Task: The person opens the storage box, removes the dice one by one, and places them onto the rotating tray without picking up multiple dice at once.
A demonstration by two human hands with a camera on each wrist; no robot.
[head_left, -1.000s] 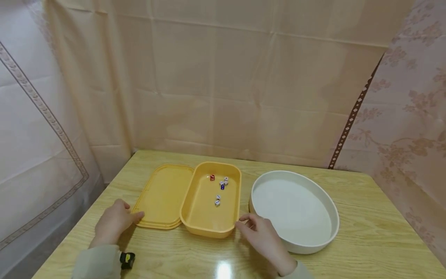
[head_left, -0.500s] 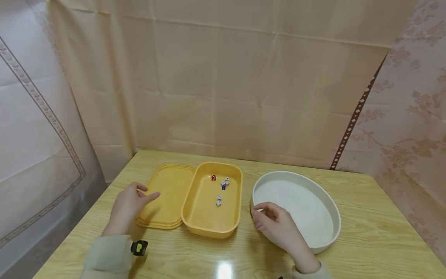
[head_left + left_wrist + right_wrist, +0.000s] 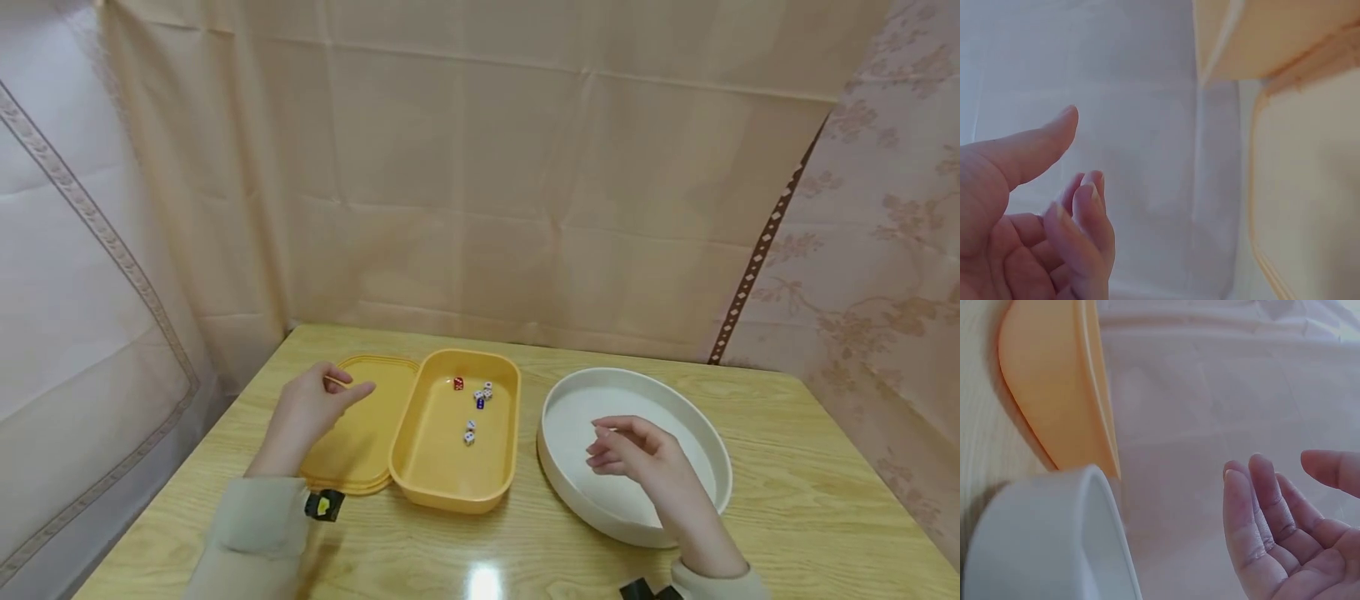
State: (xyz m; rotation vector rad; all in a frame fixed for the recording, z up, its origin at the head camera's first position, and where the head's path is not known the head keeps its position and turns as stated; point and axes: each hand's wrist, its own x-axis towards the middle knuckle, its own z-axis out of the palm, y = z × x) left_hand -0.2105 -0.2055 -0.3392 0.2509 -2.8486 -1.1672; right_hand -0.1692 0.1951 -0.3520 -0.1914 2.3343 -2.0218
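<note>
My left hand [image 3: 311, 412] hovers over the left part of a flat yellow lid [image 3: 367, 425], its thumb held apart from loosely bent fingers. Nothing is in it, as the left wrist view also shows. Over the round white tray [image 3: 558, 487] hangs my right hand [image 3: 648, 458], relaxed and holding nothing. Between the hands stands a yellow rectangular box [image 3: 427, 475], its left rim against the lid. Inside it lie a red die [image 3: 458, 383], a blue die [image 3: 480, 403] and several white dice [image 3: 469, 437].
All of these rest on a wood-grain table [image 3: 420, 554]. Behind the table hangs a beige cloth [image 3: 465, 167], with patterned cloths on both sides. The box's right rim and the tray's raised wall stand a short way apart.
My left hand has left the lid's near left corner, rising and moving forward and right. My right hand has moved from the box's near right corner to above the tray. Box and dice stay put.
</note>
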